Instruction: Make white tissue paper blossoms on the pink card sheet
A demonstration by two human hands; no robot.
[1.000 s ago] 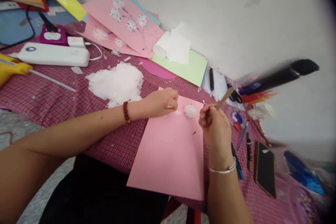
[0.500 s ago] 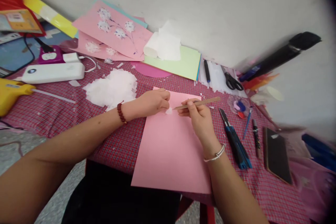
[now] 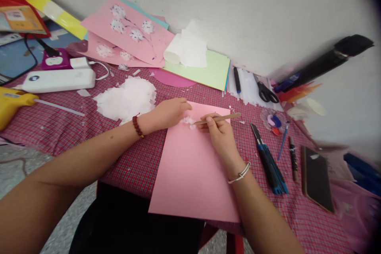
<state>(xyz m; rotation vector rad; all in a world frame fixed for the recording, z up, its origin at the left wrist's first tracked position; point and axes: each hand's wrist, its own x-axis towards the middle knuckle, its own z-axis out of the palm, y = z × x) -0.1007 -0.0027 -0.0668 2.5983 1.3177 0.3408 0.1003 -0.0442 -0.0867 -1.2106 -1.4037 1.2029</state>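
A pink sheet of paper (image 3: 193,166) lies on the red checked tablecloth in front of me. My left hand (image 3: 168,112), fingers curled, pinches a small white tissue tuft (image 3: 188,121) against the sheet's top edge. My right hand (image 3: 217,135) is closed round a thin wooden stick (image 3: 223,118). The stick lies nearly flat, and its tip touches the tuft from the right. A pile of white tissue pieces (image 3: 126,97) sits just left of my left hand.
Blue utility knives (image 3: 269,158), a pen (image 3: 293,152) and a black phone (image 3: 317,176) lie to the right. Scissors (image 3: 266,92), a paint palette (image 3: 272,120), coloured papers (image 3: 205,71) and flower pictures (image 3: 131,33) are at the back. A yellow glue gun (image 3: 13,101) and white power strip (image 3: 58,80) lie left.
My right hand swung the stick from upright to nearly flat and moved left to the tuft. The rounder white puff seen earlier is hidden under that hand. The view shifted slightly.
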